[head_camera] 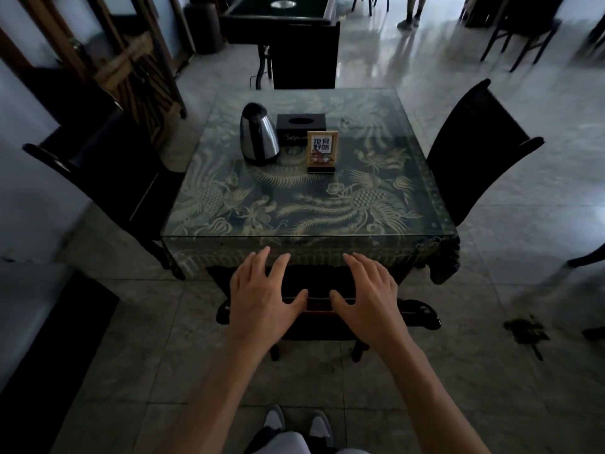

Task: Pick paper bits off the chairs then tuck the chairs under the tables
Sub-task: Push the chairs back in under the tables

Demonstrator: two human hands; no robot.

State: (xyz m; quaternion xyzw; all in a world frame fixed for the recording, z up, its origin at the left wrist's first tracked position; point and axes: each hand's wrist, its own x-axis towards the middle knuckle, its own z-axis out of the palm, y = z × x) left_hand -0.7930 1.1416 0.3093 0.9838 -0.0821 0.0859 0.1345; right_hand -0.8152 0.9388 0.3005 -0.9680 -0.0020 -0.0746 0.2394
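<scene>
Both bare forearms reach forward from the bottom of the view, angling slightly toward each other. The left hand (265, 290) is held palm down, its fingers straight and a little spread, the thumb pointing inward to the right. The right hand (368, 290) mirrors it, palm down, fingers extended and fanned, thumb pointing inward to the left. The 2 thumbs lie near each other but apart. Neither hand grips anything.
</scene>
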